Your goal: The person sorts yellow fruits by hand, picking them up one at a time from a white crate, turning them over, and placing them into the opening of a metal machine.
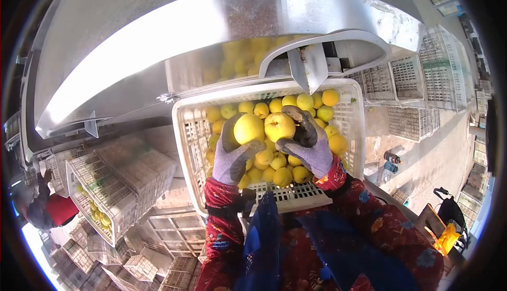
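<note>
My left hand point(232, 155), in a purple knit glove with dark fingers, is closed around a round yellow fruit point(249, 128). In my right hand point(313, 146), gloved the same way, is another yellow fruit point(280, 127) with a small brownish hollow facing up. The two fruits are side by side, nearly touching. Both hands are above a white slatted plastic crate point(188, 172), which holds many similar loose yellow fruits point(282, 177). They look apple- or pear-like, but their exact kind cannot be told. My fingertips are partly hidden behind the held fruits.
A shiny metal machine edge point(248, 14) curves beyond the crate, with a metal chute point(309, 67) over its far rim. Stacked crates point(124, 177) stand at left, more crates point(417, 80) at right. Another person point(45, 206) is at far left. A black bag point(449, 214) lies at right.
</note>
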Available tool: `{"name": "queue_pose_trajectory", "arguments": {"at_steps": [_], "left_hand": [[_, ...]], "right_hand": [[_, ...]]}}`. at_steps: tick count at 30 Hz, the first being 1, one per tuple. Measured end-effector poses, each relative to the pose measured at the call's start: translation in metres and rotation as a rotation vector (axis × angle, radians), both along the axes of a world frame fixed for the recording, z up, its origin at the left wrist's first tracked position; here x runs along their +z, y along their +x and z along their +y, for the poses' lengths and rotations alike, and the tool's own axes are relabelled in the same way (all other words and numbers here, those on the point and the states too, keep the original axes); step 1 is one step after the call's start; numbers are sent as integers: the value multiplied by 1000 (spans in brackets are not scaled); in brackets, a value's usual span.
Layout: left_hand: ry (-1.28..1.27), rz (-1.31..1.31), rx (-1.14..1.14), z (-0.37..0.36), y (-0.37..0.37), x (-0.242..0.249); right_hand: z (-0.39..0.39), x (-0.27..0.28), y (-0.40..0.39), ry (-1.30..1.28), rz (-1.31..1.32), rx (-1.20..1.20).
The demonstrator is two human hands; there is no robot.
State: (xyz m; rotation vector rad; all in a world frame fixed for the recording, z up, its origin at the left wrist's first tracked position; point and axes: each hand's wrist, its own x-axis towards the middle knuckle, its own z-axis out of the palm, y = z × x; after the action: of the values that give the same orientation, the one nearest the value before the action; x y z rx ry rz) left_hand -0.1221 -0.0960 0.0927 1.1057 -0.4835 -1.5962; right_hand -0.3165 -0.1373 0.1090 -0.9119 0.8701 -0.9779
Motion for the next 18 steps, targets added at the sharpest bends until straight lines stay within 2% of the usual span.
{"name": "queue_pose_trajectory", "arguments": {"at_steps": [3, 4, 7, 8, 10, 13, 15, 17, 18], "left_hand": [[-76, -4, 92, -7, -18, 22], [-106, -29, 105, -7, -21, 27], [-138, 236, 140, -12, -20, 39], [-107, 326, 139, -13, -16, 40], [-150, 145, 133, -14, -18, 40], [-222, -105, 114, -20, -27, 57], [-286, -256, 87, -25, -28, 52], [-279, -229, 87, -27, -29, 49], [-301, -260, 88, -29, -32, 50]], "right_hand": [[7, 25, -15, -43, 247, 3], [3, 23, -19, -207, 397, -23], [-12, 28, -27, -602, 792, -233], [-24, 24, -26, -549, 810, -290], [-49, 18, -24, -440, 835, -402], [-108, 7, -8, -555, 1221, -419], [-120, 13, -3, -617, 1138, -488], [-113, 39, -12, -577, 962, -491], [-104, 46, -19, -440, 752, -463]]}}
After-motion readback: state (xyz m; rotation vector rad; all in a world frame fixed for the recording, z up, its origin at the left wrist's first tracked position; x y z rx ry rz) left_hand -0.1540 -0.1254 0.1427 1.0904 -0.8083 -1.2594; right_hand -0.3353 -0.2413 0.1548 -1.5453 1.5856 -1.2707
